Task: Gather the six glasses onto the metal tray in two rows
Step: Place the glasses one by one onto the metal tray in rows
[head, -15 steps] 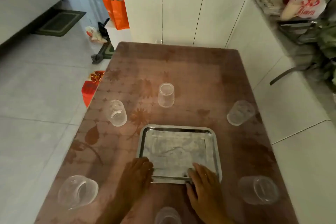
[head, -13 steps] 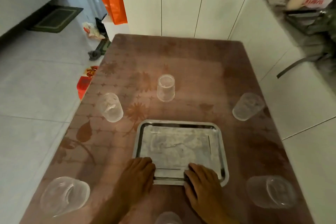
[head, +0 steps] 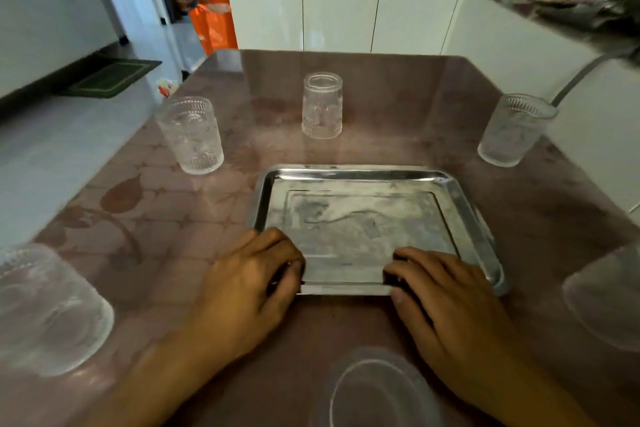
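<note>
A square metal tray [head: 367, 174] lies flat in the middle of the brown table [head: 398, 87], with nothing on it. My left hand [head: 249, 288] grips its near rim at the left corner, and my right hand [head: 446, 298] grips the same rim further right. Several clear ribbed glasses stand around the tray: one at the back left [head: 192, 135], one at the back centre [head: 322, 106], one at the back right [head: 514, 130], one at the near left [head: 45, 308], one at the near right [head: 609, 298], and one [head: 377, 392] between my forearms at the bottom edge.
White cabinets [head: 339, 17] stand beyond the table's far end and along its right side. An orange bag [head: 214, 24] sits on the tiled floor to the left. The table's left edge drops to the floor just past the left glasses.
The camera has dropped lower and closer to the table, so everything looks larger. Both hands stay on the tray's near rim.
</note>
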{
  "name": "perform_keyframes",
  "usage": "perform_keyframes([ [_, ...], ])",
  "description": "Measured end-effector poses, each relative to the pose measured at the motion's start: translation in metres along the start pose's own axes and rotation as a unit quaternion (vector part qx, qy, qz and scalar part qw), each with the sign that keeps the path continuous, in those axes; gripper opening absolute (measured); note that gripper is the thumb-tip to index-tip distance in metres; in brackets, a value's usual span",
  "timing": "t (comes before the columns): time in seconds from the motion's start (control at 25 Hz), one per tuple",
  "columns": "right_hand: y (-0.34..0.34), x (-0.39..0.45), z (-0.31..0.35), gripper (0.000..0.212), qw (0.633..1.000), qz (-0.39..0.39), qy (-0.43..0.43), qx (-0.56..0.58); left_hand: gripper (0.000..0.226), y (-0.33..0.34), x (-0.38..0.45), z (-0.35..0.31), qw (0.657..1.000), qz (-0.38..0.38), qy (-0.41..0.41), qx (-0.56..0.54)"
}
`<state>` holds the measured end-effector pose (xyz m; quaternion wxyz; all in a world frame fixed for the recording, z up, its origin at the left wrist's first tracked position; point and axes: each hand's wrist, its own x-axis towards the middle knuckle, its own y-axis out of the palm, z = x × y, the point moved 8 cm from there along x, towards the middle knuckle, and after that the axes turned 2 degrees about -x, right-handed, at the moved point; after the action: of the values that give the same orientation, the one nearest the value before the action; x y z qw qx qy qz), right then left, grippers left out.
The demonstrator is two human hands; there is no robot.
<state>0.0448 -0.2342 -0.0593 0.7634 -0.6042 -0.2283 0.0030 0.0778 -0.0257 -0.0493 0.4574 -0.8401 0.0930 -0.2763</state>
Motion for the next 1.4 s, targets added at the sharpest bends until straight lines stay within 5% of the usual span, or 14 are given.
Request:
perform_keyframes([
  [0.52,-0.020,-0.011,0.010,0.059,0.997,0.000,0.001,0.081,0.031,0.001,-0.003,0.010,0.999,-0.019,-0.025,-0.032],
  [0.6,-0.039,-0.019,0.007,0.048,0.964,-0.024,0.012,0.266,0.030,0.002,-0.003,0.011,0.999,-0.022,-0.023,-0.038],
  [0.68,-0.042,-0.030,0.032,0.053,0.879,0.085,0.005,0.469,0.028,0.002,-0.003,0.008,0.999,-0.019,-0.012,-0.048],
  [0.76,-0.025,-0.040,0.060,0.060,0.821,0.196,0.029,0.536,0.026,0.002,-0.002,0.006,0.999,-0.024,-0.002,-0.043],
  [1.0,-0.055,-0.030,0.073,0.064,0.848,0.167,0.044,0.501,0.028,0.002,-0.002,0.007,0.998,-0.027,0.004,-0.050],
  [1.12,-0.073,0.023,0.064,0.058,0.848,0.047,0.068,0.524,0.030,0.003,0.000,0.009,0.999,-0.021,0.003,-0.044],
  [1.24,-0.046,0.094,0.055,0.062,0.882,-0.019,0.107,0.458,0.028,0.001,-0.002,0.006,0.999,-0.031,0.016,-0.040],
  [1.4,0.021,0.145,0.050,0.069,0.902,-0.014,0.160,0.401,0.026,0.001,-0.003,0.006,0.999,-0.019,0.016,-0.047],
])
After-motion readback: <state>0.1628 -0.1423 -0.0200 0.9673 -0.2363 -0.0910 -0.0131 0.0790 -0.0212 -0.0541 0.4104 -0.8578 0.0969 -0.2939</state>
